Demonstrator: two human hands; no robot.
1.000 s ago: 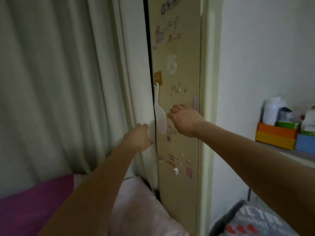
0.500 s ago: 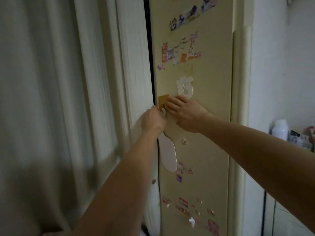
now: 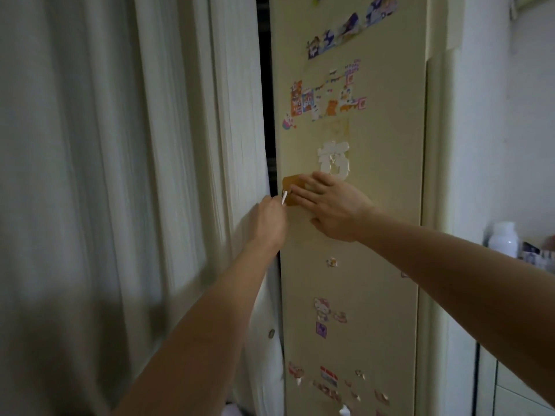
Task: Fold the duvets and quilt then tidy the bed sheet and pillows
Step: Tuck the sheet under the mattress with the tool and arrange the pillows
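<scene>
Reaching forward from the bottom of the view, two bare forearms stretch toward a tall cream cabinet panel (image 3: 384,205) covered in small cartoon stickers (image 3: 327,97). The left hand (image 3: 270,220) has its fingers curled, and a thin white tip (image 3: 284,197) of something sticks up out of its grip; the rest of that item is hidden behind the hand, so what it is cannot be told. The right hand (image 3: 336,205) lies flat against the panel with its fingers straight and slightly spread, their ends resting on a small tan square hook plate (image 3: 292,187) stuck near the panel's left edge. The two hands are just beside each other, the white tip lying at the lower left corner of the plate.

Just above the right hand, a torn white patch of sticker residue (image 3: 333,159) marks the panel. More stickers sit lower down, among them a small white cat figure (image 3: 322,307). Left of the panel runs a narrow dark gap (image 3: 265,85), and beyond it hang pale, pleated curtains (image 3: 120,175) that fill the whole left side. A small round button (image 3: 271,333) shows on white fabric below the left forearm.

At the far right, against a pale wall (image 3: 510,130), stands a white plastic bottle (image 3: 503,238) with some cluttered items beside it. The duvets, quilt, bed sheet and pillows lie outside the view.
</scene>
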